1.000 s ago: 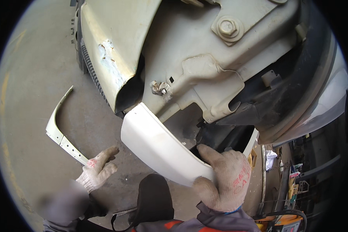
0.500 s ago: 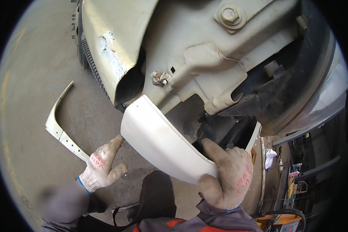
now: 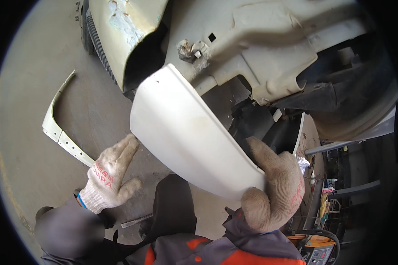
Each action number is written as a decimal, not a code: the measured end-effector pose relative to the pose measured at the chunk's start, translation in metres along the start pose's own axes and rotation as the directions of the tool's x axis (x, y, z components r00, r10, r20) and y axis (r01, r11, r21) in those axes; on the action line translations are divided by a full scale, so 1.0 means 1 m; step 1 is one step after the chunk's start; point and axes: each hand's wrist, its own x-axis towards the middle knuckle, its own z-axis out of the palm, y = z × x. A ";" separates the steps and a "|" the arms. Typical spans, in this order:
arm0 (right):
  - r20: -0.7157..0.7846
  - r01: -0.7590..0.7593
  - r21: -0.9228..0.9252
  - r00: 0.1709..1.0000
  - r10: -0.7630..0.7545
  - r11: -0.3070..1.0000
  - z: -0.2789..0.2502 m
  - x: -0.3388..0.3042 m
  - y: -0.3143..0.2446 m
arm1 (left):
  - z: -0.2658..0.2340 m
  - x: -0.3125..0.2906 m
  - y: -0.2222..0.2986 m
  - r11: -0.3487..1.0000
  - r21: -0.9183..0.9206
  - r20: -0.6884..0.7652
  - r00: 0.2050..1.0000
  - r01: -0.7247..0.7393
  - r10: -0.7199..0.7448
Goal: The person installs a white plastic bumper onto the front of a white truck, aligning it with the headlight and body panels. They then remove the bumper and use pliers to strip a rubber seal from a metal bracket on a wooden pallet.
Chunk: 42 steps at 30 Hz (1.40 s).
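A smooth white curved car body panel (image 3: pixel 185 128) slants across the middle, its far end close to the vehicle's metalwork. My right hand (image 3: pixel 274 187), in a knitted work glove, grips the panel's near right end between thumb and fingers. My left hand (image 3: pixel 112 174), gloved likewise, has its fingers stretched out and its thumb apart. Its fingertips reach the panel's left edge; whether they touch it I cannot tell. Beyond the panel, the cream vehicle body (image 3: pixel 269 62) shows a torn, jagged metal stub (image 3: pixel 190 51).
A cream bodywork corner (image 3: pixel 132 31) with chipped, scraped paint juts in at upper left. On the concrete floor lies a curved cream trim strip (image 3: pixel 57 126) with holes. Dark wheel-arch parts (image 3: pixel 340 97) fill the right. An orange machine (image 3: pixel 318 247) with a control panel stands at lower right.
The panel now looks larger and sits higher in view. The vehicle and floor strip have shifted upward in the picture as the view moved. My right hand keeps its grip.
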 end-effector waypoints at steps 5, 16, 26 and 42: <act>0.043 -0.022 0.065 0.999 0.019 0.998 0.002 -0.001 0.003 | 0.006 0.006 0.011 0.998 0.058 -0.019 1.000 -0.008 0.009; -0.019 0.059 0.011 0.998 -0.059 0.998 0.003 -0.006 0.012 | -0.001 0.012 0.020 1.000 0.010 0.030 0.999 -0.021 0.021; -0.101 0.052 -0.068 0.993 -0.059 0.996 0.003 -0.010 0.001 | 0.003 0.007 0.019 0.999 0.053 0.047 0.999 -0.007 0.004; -0.051 0.090 0.178 0.995 -0.082 0.980 0.008 -0.012 0.026 | 0.020 0.024 0.025 0.989 -0.147 -0.239 0.970 0.007 -0.042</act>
